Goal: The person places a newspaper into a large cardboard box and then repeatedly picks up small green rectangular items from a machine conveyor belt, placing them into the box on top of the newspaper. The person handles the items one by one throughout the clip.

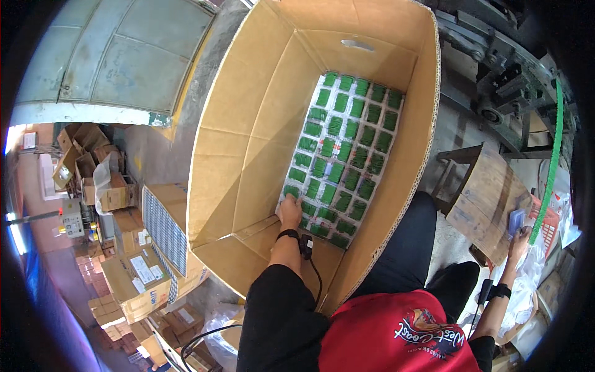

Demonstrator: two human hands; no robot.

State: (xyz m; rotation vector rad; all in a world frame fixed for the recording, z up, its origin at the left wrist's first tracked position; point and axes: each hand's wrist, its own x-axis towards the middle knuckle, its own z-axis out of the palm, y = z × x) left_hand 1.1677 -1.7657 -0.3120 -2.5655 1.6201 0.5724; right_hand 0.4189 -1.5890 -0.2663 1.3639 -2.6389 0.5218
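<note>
The left hand reaches into a tall, open cardboard box, its fingers bent over a green pack at the near left edge of the layer. The pack lies just beyond the hand, touching the fingertips; whether they grip it I cannot tell. Rows of similar green bundles stretch to the right and far side. Outside the box, well to the right, the right hand has its fingers closed on a small bluish case, by the right edge of a wooden surface.
</note>
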